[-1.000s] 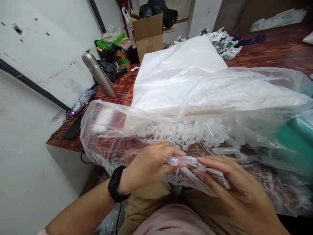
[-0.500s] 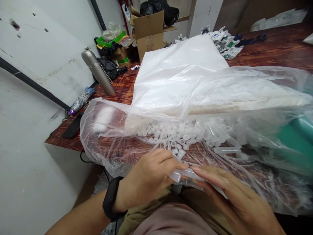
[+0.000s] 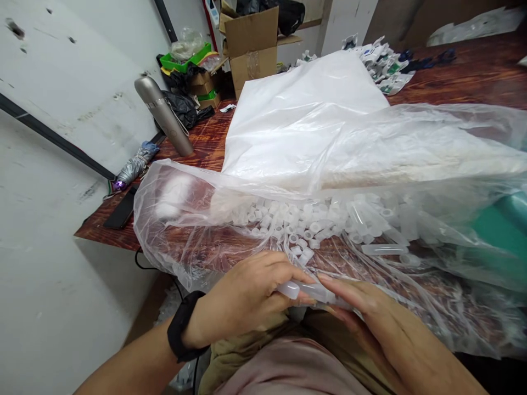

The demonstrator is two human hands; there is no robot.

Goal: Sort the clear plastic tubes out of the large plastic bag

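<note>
One cloudy plastic tube [image 3: 316, 292] is pinched in the grip of the left hand [image 3: 249, 291] and the right hand [image 3: 376, 312]. Just past the grip, lots of little white rings [image 3: 306, 256] lie heaped beside more plastic tubes [image 3: 384, 249].

Ahead of the left hand [image 3: 245, 288] and right hand [image 3: 370, 307], loose clear plastic [image 3: 175, 255] is draping over the table [image 3: 209, 140], and a heap of white plastic rings [image 3: 284, 219] is hindering any low passage. Behind, a bulky white sack [image 3: 296, 120] is barring the middle. Between sack and metal flask [image 3: 164, 118], bare table is leaving a gap.
</note>
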